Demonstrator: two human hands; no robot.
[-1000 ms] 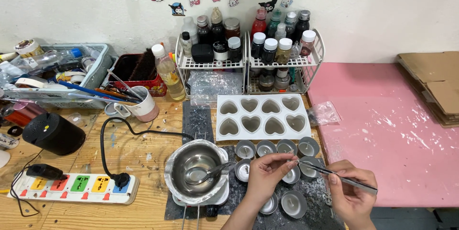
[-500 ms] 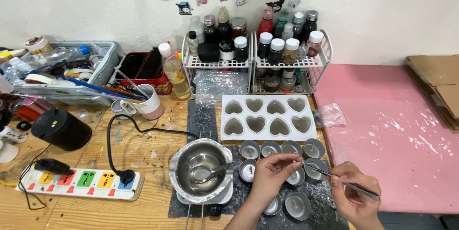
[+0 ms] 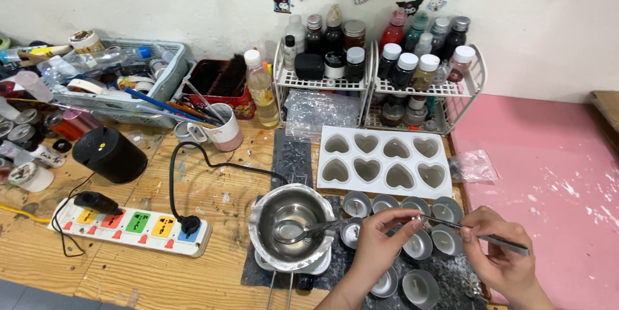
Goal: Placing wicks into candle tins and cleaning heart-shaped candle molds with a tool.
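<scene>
Tweezers (image 3: 474, 233): one, pinched in right hand (image 3: 503, 258) | left hand (image 3: 380, 245) fingertips closed at their tip | heart mould (image 3: 383, 162): eight cavities

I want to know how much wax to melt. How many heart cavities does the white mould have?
8, all in the white mould: four in the back row, four in the front row. None looks hidden.

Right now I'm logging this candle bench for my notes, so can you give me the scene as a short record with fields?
Left hand: left hand, fingertips pinched at the tweezer tip above the small metal cups
Right hand: right hand, holds the metal tweezers
Pot: steel pot with a spoon inside, left of the cups
Mould: white heart mould behind the cups
Power: power strip, one black plug in
</scene>
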